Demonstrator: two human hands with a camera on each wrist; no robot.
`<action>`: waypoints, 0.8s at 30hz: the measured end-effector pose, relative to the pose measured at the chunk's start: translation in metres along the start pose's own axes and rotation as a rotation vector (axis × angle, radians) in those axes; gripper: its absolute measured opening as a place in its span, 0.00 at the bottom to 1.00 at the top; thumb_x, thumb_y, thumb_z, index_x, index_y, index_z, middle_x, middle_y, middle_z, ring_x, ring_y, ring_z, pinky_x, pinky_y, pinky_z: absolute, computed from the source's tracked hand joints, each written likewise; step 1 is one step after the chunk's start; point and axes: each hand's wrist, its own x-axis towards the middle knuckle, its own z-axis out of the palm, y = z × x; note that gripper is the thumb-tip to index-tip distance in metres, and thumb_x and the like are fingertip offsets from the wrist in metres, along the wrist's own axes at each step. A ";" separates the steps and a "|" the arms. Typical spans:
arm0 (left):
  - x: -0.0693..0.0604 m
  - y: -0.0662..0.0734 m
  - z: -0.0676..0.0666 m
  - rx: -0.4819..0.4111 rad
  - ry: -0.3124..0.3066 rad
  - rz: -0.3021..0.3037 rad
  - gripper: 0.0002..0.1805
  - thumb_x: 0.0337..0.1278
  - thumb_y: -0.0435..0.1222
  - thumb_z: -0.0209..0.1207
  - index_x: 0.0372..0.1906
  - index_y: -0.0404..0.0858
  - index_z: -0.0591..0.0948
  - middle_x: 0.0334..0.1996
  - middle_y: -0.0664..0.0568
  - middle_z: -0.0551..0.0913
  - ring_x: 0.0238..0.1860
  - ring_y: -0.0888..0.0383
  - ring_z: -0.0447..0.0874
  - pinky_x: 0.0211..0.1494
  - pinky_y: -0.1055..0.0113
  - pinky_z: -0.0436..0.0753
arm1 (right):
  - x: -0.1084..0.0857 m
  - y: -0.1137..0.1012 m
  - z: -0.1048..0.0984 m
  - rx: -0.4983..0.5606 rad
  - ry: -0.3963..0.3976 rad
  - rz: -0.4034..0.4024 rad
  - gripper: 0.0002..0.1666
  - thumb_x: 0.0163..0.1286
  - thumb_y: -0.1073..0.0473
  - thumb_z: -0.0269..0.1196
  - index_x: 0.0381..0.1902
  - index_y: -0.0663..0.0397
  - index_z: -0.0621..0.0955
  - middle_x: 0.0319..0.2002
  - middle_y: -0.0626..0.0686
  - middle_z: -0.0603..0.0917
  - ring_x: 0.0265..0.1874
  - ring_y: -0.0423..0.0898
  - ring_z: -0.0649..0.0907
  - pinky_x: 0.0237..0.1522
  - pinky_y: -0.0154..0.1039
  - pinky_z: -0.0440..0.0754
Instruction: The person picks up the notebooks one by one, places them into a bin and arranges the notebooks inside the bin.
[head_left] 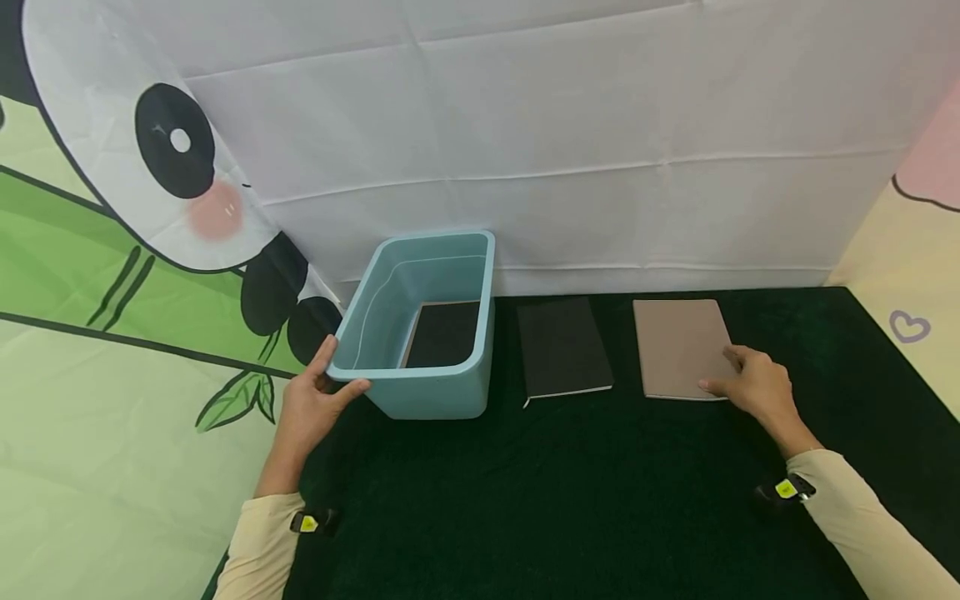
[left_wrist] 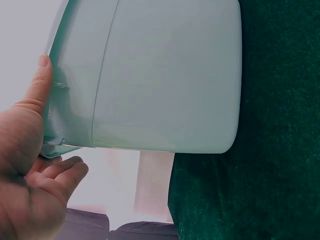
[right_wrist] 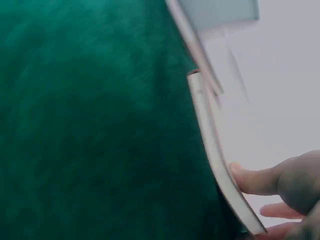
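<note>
A light blue bin (head_left: 431, 398) stands left of centre, with a dark notebook (head_left: 444, 335) lying inside it. My left hand (head_left: 306, 412) grips its front left corner; in the left wrist view the thumb of that hand (left_wrist: 35, 170) lies along the rim of the bin (left_wrist: 165, 75). At the right, my right hand (head_left: 757, 390) holds the right edge of a beige notebook (head_left: 678, 346). In the right wrist view, the thumb of that hand (right_wrist: 295, 192) presses the cover of the notebook (right_wrist: 215, 150), with the fingers at its edge.
Between the bin and the beige notebook lies a black notebook (head_left: 566, 346) with a ribbon at its front corner. Dark green cloth (head_left: 555, 500) covers the table. A white sheet (head_left: 570, 108) hangs behind, and a printed panda cloth (head_left: 135, 417) is at the left.
</note>
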 end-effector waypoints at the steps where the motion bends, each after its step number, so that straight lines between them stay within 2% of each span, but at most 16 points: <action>1: 0.000 0.000 0.000 0.000 -0.001 0.000 0.50 0.62 0.50 0.69 0.82 0.47 0.54 0.81 0.52 0.51 0.74 0.37 0.65 0.68 0.42 0.71 | 0.001 0.002 -0.002 0.029 -0.021 0.017 0.47 0.66 0.51 0.72 0.70 0.75 0.67 0.67 0.81 0.66 0.61 0.78 0.70 0.58 0.73 0.72; 4: 0.000 -0.001 0.000 0.000 -0.003 0.004 0.50 0.62 0.49 0.69 0.82 0.47 0.54 0.81 0.52 0.51 0.74 0.38 0.66 0.68 0.42 0.71 | 0.003 0.007 -0.010 0.155 -0.114 0.074 0.46 0.68 0.49 0.71 0.72 0.72 0.67 0.71 0.82 0.59 0.65 0.77 0.66 0.60 0.70 0.73; 5: 0.000 -0.001 0.000 -0.001 -0.004 0.005 0.50 0.63 0.49 0.69 0.82 0.47 0.54 0.81 0.52 0.51 0.74 0.38 0.65 0.68 0.42 0.71 | 0.004 0.008 -0.012 0.207 -0.146 0.093 0.46 0.68 0.50 0.71 0.73 0.71 0.66 0.72 0.82 0.57 0.66 0.76 0.65 0.57 0.66 0.77; 8: 0.000 -0.001 0.000 -0.004 -0.004 0.006 0.50 0.62 0.49 0.69 0.82 0.46 0.54 0.81 0.52 0.52 0.74 0.39 0.65 0.68 0.42 0.71 | 0.007 0.009 -0.019 0.379 -0.243 0.143 0.47 0.70 0.51 0.69 0.76 0.68 0.62 0.77 0.79 0.47 0.72 0.75 0.58 0.66 0.65 0.72; 10: 0.000 0.000 0.000 -0.010 -0.005 0.004 0.50 0.62 0.49 0.69 0.82 0.46 0.54 0.81 0.52 0.52 0.74 0.39 0.65 0.68 0.42 0.71 | 0.008 0.009 -0.023 0.479 -0.281 0.166 0.47 0.71 0.53 0.69 0.77 0.67 0.60 0.78 0.76 0.44 0.73 0.72 0.56 0.69 0.64 0.69; 12: 0.000 0.000 0.000 -0.014 -0.007 0.001 0.50 0.62 0.49 0.69 0.82 0.47 0.54 0.81 0.53 0.51 0.74 0.39 0.65 0.68 0.43 0.71 | 0.008 0.009 -0.025 0.542 -0.305 0.172 0.48 0.71 0.53 0.69 0.78 0.67 0.60 0.79 0.73 0.43 0.75 0.70 0.55 0.72 0.68 0.59; 18: 0.000 0.001 -0.001 -0.017 -0.008 -0.003 0.51 0.61 0.50 0.70 0.82 0.48 0.55 0.82 0.52 0.51 0.75 0.37 0.64 0.69 0.42 0.70 | 0.005 0.007 -0.030 0.610 -0.336 0.132 0.49 0.70 0.52 0.70 0.80 0.58 0.59 0.81 0.69 0.43 0.77 0.67 0.55 0.72 0.64 0.60; 23: 0.000 0.000 -0.001 -0.006 -0.007 0.000 0.51 0.61 0.49 0.70 0.82 0.47 0.54 0.82 0.52 0.51 0.75 0.37 0.64 0.69 0.42 0.70 | 0.004 0.005 -0.032 0.641 -0.350 0.096 0.46 0.72 0.53 0.68 0.80 0.52 0.60 0.81 0.68 0.41 0.77 0.66 0.54 0.71 0.60 0.61; 24: 0.000 0.000 -0.001 -0.004 -0.006 0.000 0.51 0.61 0.49 0.70 0.82 0.47 0.54 0.82 0.52 0.51 0.75 0.37 0.64 0.69 0.42 0.70 | 0.004 0.005 -0.032 0.640 -0.350 0.092 0.45 0.72 0.52 0.68 0.80 0.50 0.61 0.81 0.68 0.41 0.77 0.65 0.55 0.72 0.57 0.64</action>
